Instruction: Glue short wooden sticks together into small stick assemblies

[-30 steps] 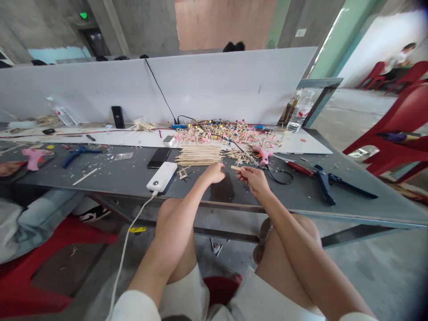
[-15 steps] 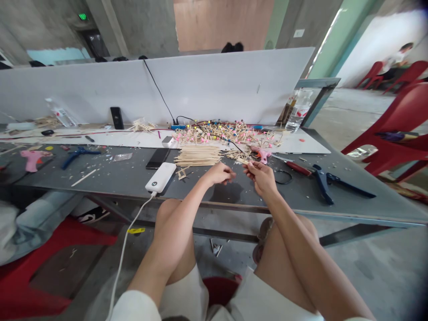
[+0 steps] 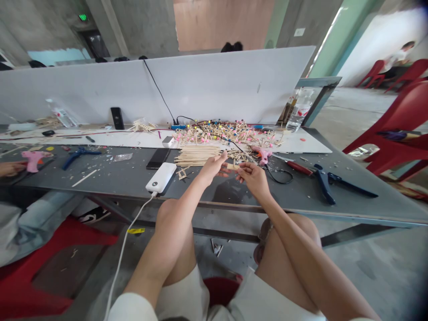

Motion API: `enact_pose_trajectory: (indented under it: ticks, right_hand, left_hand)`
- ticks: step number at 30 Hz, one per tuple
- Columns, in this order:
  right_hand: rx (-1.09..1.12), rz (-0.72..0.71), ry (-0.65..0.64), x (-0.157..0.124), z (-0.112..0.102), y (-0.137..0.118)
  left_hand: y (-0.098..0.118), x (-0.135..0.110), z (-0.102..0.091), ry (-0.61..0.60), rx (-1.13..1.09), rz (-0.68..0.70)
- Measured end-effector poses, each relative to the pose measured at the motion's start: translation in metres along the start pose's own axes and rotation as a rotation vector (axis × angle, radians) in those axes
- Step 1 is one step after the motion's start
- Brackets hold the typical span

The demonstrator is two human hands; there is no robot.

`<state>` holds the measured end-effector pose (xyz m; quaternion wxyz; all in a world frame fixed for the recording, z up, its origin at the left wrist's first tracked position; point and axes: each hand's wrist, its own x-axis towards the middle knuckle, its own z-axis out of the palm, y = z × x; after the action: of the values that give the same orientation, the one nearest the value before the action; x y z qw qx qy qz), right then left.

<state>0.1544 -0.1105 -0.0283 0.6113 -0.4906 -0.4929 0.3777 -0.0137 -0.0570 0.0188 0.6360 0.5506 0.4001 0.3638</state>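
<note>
A small flat piece of pale wood [image 3: 232, 166] is held level above the table's front part. My right hand [image 3: 254, 177] pinches its right end between thumb and fingertips. My left hand [image 3: 213, 169] is at the piece's left end, thumb raised and fingers stretched out apart; whether it touches the wood I cannot tell. Behind my left hand lies a stack of thin wooden sticks [image 3: 197, 156]. Short stick pieces [image 3: 240, 156] are heaped just beyond the hands. A pink glue gun [image 3: 264, 154] lies behind my right hand.
Stick pieces with coloured balls [image 3: 217, 132] spread along the back. To the right are a red-handled tool [image 3: 298, 168] and blue cutters [image 3: 323, 185]. A white power bank [image 3: 161, 177], a dark phone [image 3: 158, 158] and a small stick frame [image 3: 182, 173] lie left. Another person's hand [image 3: 11, 168] shows far left.
My left hand has risen and opened its fingers beside the wood piece. My right hand has moved slightly left with the piece. Another person's hand has appeared at the far left.
</note>
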Motion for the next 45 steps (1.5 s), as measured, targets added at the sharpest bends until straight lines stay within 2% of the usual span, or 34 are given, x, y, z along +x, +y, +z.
enact_pose_trajectory:
  ticks: [5, 10, 18, 27, 37, 45]
  right_hand:
    - [0.013, -0.002, -0.017, -0.002, 0.003, 0.001]
    - [0.022, 0.000, -0.012, -0.002, 0.002, 0.002]
    - [0.009, -0.006, -0.021, -0.004, 0.003, -0.002]
    - [0.070, 0.005, 0.030, -0.005, 0.003, -0.010]
    - [0.064, 0.004, 0.022, -0.005, 0.001, -0.009]
    - [0.055, 0.017, 0.032, -0.005, 0.001, -0.009]
  left_hand:
    - [0.006, -0.006, 0.000, -0.105, -0.099, -0.101]
    - [0.010, -0.011, 0.003, -0.182, -0.069, -0.080]
    - [0.007, -0.008, 0.002, -0.194, -0.097, -0.071]
    - [0.008, -0.008, 0.002, -0.216, -0.133, 0.051]
    - [0.011, -0.009, 0.002, -0.169, -0.233, 0.090]
    - [0.017, -0.010, -0.002, -0.167, -0.389, 0.002]
